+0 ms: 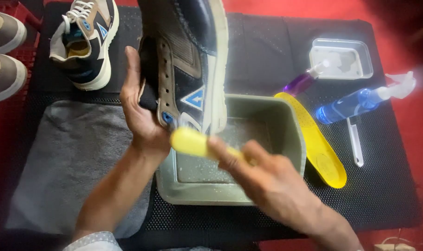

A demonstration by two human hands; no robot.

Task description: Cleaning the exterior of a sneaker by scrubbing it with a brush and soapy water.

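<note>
Your left hand (142, 109) is clamped on a dark sneaker (188, 60), fingers tucked into its opening and the thumb along the tongue side, holding it tilted up over the far left corner of a grey-green plastic basin (290, 135). Your right hand (267, 181) is closed around a yellow brush (193, 142), whose head touches the sneaker's side near the blue triangle patch; the brush end is blurred. The two hands sit close together, just near of the sneaker, over the basin's left half. Water and suds lie in the basin's bottom.

Left of the basin a grey towel (72, 158) is spread on the black mat (388, 186). At the far left stands the matching sneaker (86, 42), upright, laces showing. Right of the basin, a yellow insole (318, 144) leans against its rim. Beyond it lie a purple spray bottle (304, 81), a blue spray bottle (355, 102) and a clear shallow container (346, 56) at the far right. A small white-handled tool (355, 144) lies near the blue bottle.
</note>
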